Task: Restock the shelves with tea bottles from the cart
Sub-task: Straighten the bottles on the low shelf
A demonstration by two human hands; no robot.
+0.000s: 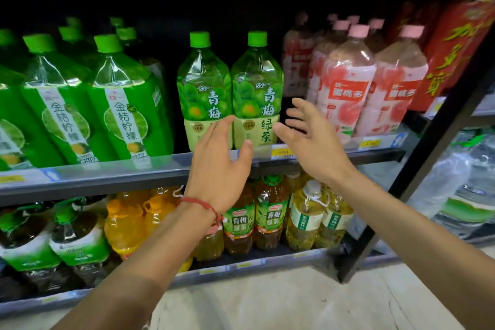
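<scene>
Two large plum green tea bottles with green caps stand side by side on the middle shelf [150, 171], the left bottle [204, 88] and the right bottle [257, 86]. My left hand [219, 161], with a red string on its wrist, is spread open in front of their lower halves, its fingertips at the left bottle's label. My right hand [308, 139] is open just to the right of the right bottle, fingers straight, holding nothing. Whether either hand touches a bottle is unclear. The cart is out of view.
Green kumquat lemon bottles [120, 104] fill the shelf to the left, pink peach drink bottles [345, 88] and a red bottle [455, 48] to the right. The lower shelf holds orange, brown and yellow bottles [267, 217]. A dark upright post [417, 169] and wrapped water packs [460, 179] stand at right.
</scene>
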